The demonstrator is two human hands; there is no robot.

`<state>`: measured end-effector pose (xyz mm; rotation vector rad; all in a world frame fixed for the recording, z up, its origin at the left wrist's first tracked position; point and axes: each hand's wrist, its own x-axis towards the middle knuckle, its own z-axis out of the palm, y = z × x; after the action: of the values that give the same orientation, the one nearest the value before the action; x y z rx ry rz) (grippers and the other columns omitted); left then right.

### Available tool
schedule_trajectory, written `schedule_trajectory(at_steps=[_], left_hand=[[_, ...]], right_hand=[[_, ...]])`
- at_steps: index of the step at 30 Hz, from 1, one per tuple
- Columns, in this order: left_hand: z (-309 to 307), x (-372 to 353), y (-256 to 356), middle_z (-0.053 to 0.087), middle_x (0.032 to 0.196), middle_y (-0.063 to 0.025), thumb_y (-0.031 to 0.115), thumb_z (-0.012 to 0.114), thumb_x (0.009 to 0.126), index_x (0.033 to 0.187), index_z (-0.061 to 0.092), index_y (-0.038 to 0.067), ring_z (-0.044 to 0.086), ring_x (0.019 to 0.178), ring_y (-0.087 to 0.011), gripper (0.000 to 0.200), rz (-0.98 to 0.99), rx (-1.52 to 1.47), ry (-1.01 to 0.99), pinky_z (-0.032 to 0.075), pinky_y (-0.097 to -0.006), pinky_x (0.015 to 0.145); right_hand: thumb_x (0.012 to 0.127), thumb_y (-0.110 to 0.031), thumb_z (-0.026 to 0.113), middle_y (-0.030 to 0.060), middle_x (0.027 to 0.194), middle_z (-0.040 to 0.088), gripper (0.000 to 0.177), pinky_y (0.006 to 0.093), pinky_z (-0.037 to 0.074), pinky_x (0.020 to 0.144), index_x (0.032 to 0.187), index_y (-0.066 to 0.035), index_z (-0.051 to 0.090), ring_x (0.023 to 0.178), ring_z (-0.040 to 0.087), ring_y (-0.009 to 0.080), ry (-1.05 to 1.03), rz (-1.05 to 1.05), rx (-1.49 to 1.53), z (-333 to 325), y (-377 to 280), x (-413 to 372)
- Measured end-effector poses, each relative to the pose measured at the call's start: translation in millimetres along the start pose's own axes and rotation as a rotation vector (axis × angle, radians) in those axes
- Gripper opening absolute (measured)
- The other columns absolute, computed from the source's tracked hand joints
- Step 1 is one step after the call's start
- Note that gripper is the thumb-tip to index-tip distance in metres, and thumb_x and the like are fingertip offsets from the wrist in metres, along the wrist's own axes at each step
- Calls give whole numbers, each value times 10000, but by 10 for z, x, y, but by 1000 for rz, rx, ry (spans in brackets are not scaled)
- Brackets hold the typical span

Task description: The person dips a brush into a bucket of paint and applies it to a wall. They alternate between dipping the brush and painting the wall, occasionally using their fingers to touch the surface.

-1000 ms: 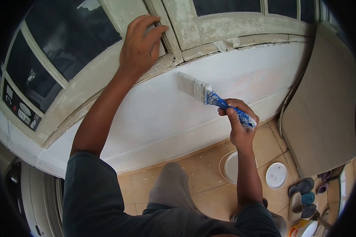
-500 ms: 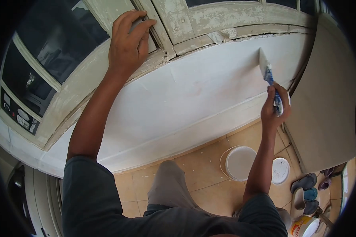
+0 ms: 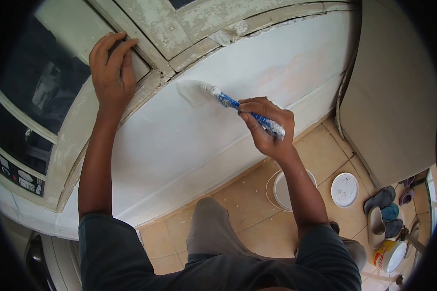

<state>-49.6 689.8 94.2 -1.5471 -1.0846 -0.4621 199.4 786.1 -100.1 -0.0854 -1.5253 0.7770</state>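
The brush (image 3: 206, 93), judged light, soft-bristled and paint-slick, was gripped by its handle in the closed right hand (image 3: 266, 127), bristles laid against the wall (image 3: 179, 145). The left hand (image 3: 110, 68) was rested on the frame (image 3: 153, 80), fingers together.

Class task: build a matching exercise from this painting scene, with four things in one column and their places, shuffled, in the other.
Things
1. left hand
2. paintbrush
3. bucket
4. round lid

Places
a. flat on the floor tiles, near the slippers
b. resting on the window frame
c. in the right hand, bristles against the white wall
d. standing on the tiles, partly behind the right forearm

Pairs: 1-b, 2-c, 3-d, 4-a
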Motion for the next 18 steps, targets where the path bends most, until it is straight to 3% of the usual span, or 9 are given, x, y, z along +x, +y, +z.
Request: schedule_trajectory(at_steps=[2,6,10,13,18], left_hand=[[12,13,11,638,1192,-85,6,605,897,1045,730,84,531,1215,-292,209,2,4,-12,425,-405,1016],[-4,26,41,638,1190,-89,5,603,900,1053,732,84,532,1218,-287,216,-10,33,-32,418,-401,1021],[31,32,72,629,1190,-92,14,602,904,1052,734,86,531,1211,-281,211,-20,45,-35,413,-392,1022],[-7,15,68,622,1192,-96,23,607,904,1049,734,87,530,1207,-281,203,-29,34,-42,410,-390,1023],[-3,15,49,618,1196,-100,29,613,899,1047,734,87,531,1206,-290,199,-29,24,-41,404,-402,1024]], right_hand=[[824,33,711,167,917,727,96,284,533,662,919,18,699,741,704,235,99,-43,-104,-355,174,89],[865,8,705,116,834,707,100,246,505,667,964,22,712,716,652,124,452,33,-461,-1320,581,222],[883,-4,695,109,839,711,103,231,494,643,982,14,715,709,641,102,586,-14,-516,-1593,743,205],[870,15,694,103,851,716,112,229,493,630,981,10,709,696,640,108,489,19,-479,-1121,688,97],[750,85,721,179,917,720,230,302,557,653,950,-28,703,766,713,279,169,-70,-268,-216,65,-138]])
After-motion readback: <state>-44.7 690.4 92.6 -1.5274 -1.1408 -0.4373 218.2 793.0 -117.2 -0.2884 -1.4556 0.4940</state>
